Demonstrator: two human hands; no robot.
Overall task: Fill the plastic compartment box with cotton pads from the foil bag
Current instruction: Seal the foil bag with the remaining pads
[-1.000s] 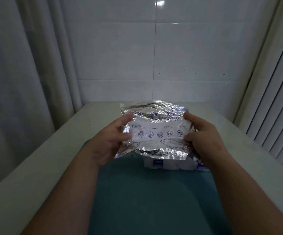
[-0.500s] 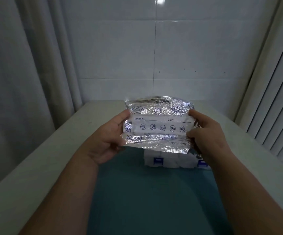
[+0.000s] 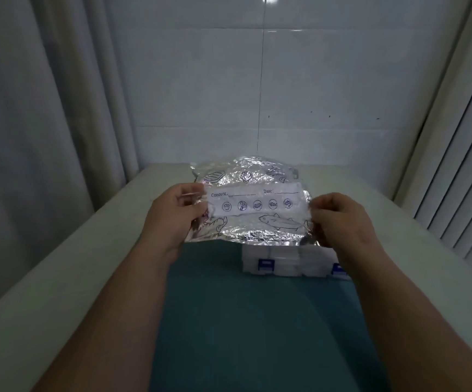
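Two hands: your left hand (image 3: 172, 219) and right hand (image 3: 342, 222) hold the foil bag (image 3: 257, 230) by its side edges at frame centre.
Fingers: yours curl round each edge, pinching the foil.
Bag label (image 3: 254, 200): white, facing you.
Compartment box (image 3: 285, 261): just below the bag in frame, on the teal mat (image 3: 257, 321) covering the desk (image 3: 87, 278); upper part hidden, blue latches (image 3: 266, 263) showing.

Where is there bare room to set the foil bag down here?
Bare: the green mat between the forearms, nearer than the compartment box; also the table between mat and curtain. Crowded: the mat's far end, where box, foil bag, left hand and right hand meet.
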